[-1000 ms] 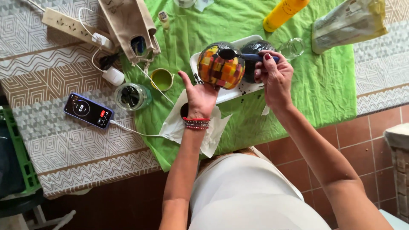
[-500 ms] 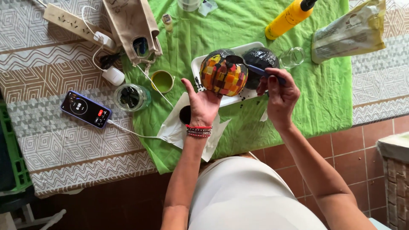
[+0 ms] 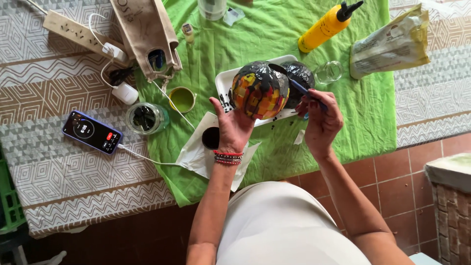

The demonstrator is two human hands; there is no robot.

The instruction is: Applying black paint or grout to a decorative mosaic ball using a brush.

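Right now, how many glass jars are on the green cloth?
3: a jar of dark bits left, an empty jar beside the tray, another jar at the top edge, cropped.

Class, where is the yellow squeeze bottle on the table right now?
In the head view, the yellow squeeze bottle lies tilted on the green cloth at upper right, between the white tray and the crumpled bag.

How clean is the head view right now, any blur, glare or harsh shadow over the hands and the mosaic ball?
Head view: even, soft daylight, no hard shadows; the mosaic ball in the left hand is sharp, with slight sheen on its dark grout; the blue-handled tool in the right hand shows no motion blur; the phone screen is readable without glare; wide-angle view bends the table edges slightly.
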